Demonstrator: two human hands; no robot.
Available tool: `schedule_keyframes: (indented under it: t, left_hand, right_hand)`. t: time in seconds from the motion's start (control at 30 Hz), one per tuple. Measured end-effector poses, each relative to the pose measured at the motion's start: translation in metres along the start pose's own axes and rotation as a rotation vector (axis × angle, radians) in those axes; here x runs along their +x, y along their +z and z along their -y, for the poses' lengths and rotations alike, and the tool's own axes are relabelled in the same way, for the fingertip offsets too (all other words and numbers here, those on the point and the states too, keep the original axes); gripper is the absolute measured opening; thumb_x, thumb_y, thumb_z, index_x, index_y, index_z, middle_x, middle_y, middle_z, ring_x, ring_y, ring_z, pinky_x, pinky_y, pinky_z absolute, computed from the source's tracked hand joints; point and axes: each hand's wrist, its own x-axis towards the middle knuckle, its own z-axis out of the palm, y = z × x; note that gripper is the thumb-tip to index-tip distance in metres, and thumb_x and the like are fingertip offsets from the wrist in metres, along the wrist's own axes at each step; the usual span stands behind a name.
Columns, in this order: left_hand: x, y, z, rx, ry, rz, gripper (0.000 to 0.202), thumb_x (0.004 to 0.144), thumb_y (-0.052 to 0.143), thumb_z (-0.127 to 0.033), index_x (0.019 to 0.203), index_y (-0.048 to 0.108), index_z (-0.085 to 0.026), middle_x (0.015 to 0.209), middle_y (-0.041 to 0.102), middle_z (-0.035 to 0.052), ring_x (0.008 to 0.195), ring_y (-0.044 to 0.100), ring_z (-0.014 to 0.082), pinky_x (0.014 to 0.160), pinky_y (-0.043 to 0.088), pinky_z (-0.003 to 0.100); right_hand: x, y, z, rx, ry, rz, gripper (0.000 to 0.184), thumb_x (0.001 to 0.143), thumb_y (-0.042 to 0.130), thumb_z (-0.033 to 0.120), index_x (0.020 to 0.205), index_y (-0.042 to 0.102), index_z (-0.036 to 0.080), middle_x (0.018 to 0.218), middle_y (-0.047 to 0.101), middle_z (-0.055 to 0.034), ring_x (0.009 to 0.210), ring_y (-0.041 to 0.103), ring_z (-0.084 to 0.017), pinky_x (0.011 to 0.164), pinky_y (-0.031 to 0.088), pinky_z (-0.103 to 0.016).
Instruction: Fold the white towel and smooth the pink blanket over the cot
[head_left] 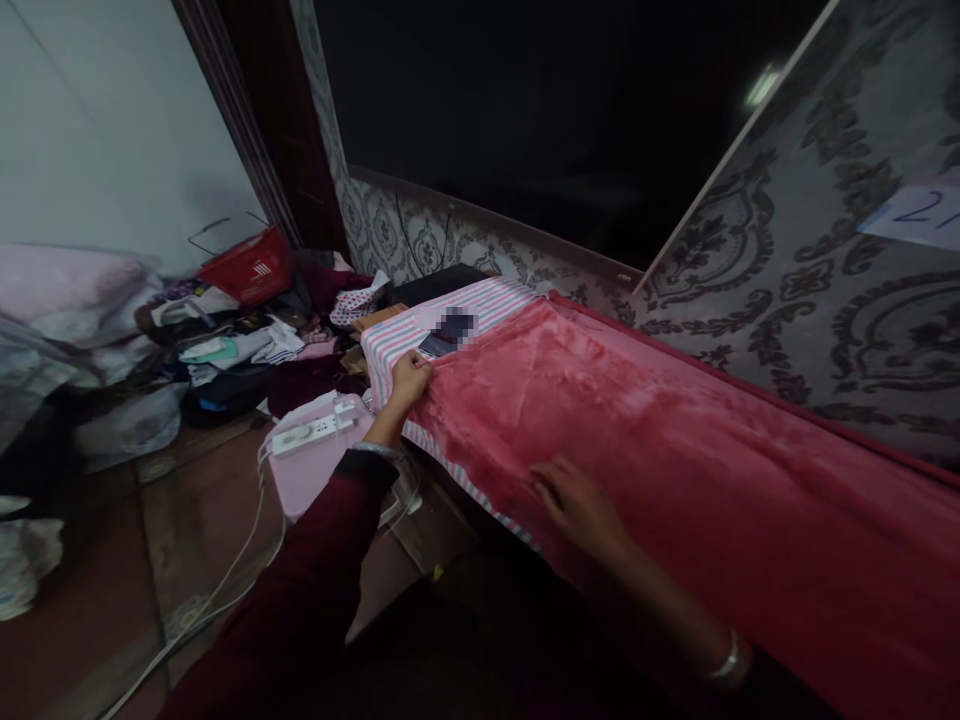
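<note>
A red plush blanket [660, 480] is spread over a long surface along the wall, on top of a striped cloth [405, 335]. My left hand [411, 380] is closed on the blanket's far left corner, at the left edge of the surface. Just beyond that hand, a dark flat object [442, 338] lies on the striped cloth, partly blurred out. My right hand [581, 505] is over the blanket near its front edge, slightly smeared. Its fingers are loosely bent, with a gap beside the thumb, and nothing shows in them.
A pink box [300, 480] carries a white power strip [315, 430], whose cords trail across the tiled floor. Piled clothes [240, 345] and a red basket [251, 265] stand at the far left. A large dark screen [540, 110] hangs above the blanket.
</note>
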Motion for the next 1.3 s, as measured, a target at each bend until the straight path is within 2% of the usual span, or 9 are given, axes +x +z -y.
schedule_keyframes:
  t: [0.23, 0.43, 0.57, 0.67, 0.73, 0.9, 1.07, 1.2, 1.3]
  left_hand:
    - [0.003, -0.001, -0.009, 0.187, 0.044, 0.021, 0.02, 0.07, 0.051, -0.007, 0.083, 0.06, -0.019, 0.088, 0.068, 0.0027, 0.084, 0.063, 0.0183, 0.081, 0.05, 0.029]
    - [-0.006, -0.003, -0.02, 0.393, 0.082, 0.088, 0.033, 0.082, 0.048, -0.006, 0.108, 0.067, -0.015, 0.121, 0.065, 0.0141, 0.11, 0.065, 0.0255, 0.099, 0.05, 0.037]
    - [-0.009, -0.011, -0.027, 0.525, 0.088, 0.137, 0.034, 0.087, 0.047, -0.01, 0.114, 0.068, -0.011, 0.123, 0.062, 0.021, 0.105, 0.067, 0.0318, 0.095, 0.054, 0.044]
    - [-0.005, -0.011, -0.039, 0.744, 0.229, 0.12, 0.04, 0.089, 0.047, -0.012, 0.123, 0.067, -0.01, 0.127, 0.062, 0.0226, 0.114, 0.065, 0.0361, 0.097, 0.053, 0.048]
    - [-0.001, 0.002, -0.052, 0.815, 0.421, 0.169, 0.045, 0.091, 0.046, -0.013, 0.133, 0.063, -0.011, 0.136, 0.061, 0.0208, 0.124, 0.061, 0.0337, 0.105, 0.051, 0.045]
    - [0.007, 0.062, -0.083, 0.786, 0.754, 0.545, 0.059, 0.098, 0.048, -0.029, 0.154, 0.044, -0.013, 0.163, 0.041, 0.0159, 0.151, 0.039, 0.0271, 0.123, 0.034, 0.042]
    - [0.011, 0.098, -0.068, 0.933, 0.742, 0.618, 0.062, 0.103, 0.043, -0.039, 0.16, 0.037, -0.017, 0.168, 0.03, 0.0149, 0.158, 0.024, 0.0283, 0.128, 0.018, 0.055]
    - [0.01, 0.1, -0.049, 0.949, 0.75, 0.555, 0.064, 0.103, 0.041, -0.041, 0.162, 0.032, -0.018, 0.17, 0.026, 0.0152, 0.158, 0.022, 0.0282, 0.128, 0.016, 0.056]
    - [0.012, 0.097, -0.053, 0.937, 0.724, 0.596, 0.063, 0.102, 0.043, -0.04, 0.162, 0.034, -0.02, 0.17, 0.025, 0.0151, 0.159, 0.021, 0.0284, 0.127, 0.015, 0.057]
  right_hand:
    - [0.009, -0.007, -0.006, 0.063, -0.026, 0.005, 0.038, 0.102, 0.045, 0.033, 0.127, 0.071, 0.021, 0.124, 0.071, -0.0118, 0.114, 0.064, -0.026, 0.102, 0.05, -0.044]
    - [0.012, 0.002, -0.003, -0.171, -0.121, 0.195, 0.063, 0.1, 0.054, 0.043, 0.161, 0.037, 0.032, 0.17, 0.028, -0.0049, 0.157, 0.02, -0.032, 0.124, 0.02, -0.059]
    - [0.013, 0.01, -0.001, -0.144, -0.085, 0.217, 0.064, 0.103, 0.051, 0.046, 0.162, 0.031, 0.036, 0.172, 0.021, -0.0025, 0.159, 0.011, -0.029, 0.126, 0.014, -0.059]
    - [0.013, 0.007, -0.002, -0.092, -0.089, 0.208, 0.065, 0.103, 0.051, 0.051, 0.162, 0.031, 0.036, 0.172, 0.02, -0.0023, 0.159, 0.01, -0.028, 0.127, 0.011, -0.058]
    - [0.014, 0.005, -0.002, -0.06, -0.094, 0.208, 0.066, 0.102, 0.051, 0.055, 0.162, 0.033, 0.035, 0.172, 0.021, -0.0024, 0.159, 0.01, -0.028, 0.127, 0.011, -0.058]
    - [0.015, 0.006, -0.003, -0.02, -0.104, 0.196, 0.069, 0.101, 0.05, 0.06, 0.163, 0.03, 0.035, 0.173, 0.017, -0.0026, 0.159, 0.008, -0.029, 0.127, 0.008, -0.059]
    - [0.015, 0.008, -0.003, 0.014, -0.097, 0.192, 0.069, 0.101, 0.049, 0.062, 0.162, 0.032, 0.037, 0.172, 0.019, -0.0015, 0.159, 0.008, -0.028, 0.127, 0.006, -0.058]
    - [0.013, 0.007, 0.0, 0.04, -0.096, 0.19, 0.067, 0.102, 0.049, 0.061, 0.162, 0.031, 0.036, 0.172, 0.018, -0.0012, 0.16, 0.006, -0.027, 0.128, 0.003, -0.057]
    - [0.012, -0.004, -0.001, 0.063, -0.098, 0.243, 0.068, 0.102, 0.049, 0.06, 0.162, 0.033, 0.033, 0.172, 0.019, -0.0031, 0.16, 0.009, -0.029, 0.128, 0.007, -0.057]
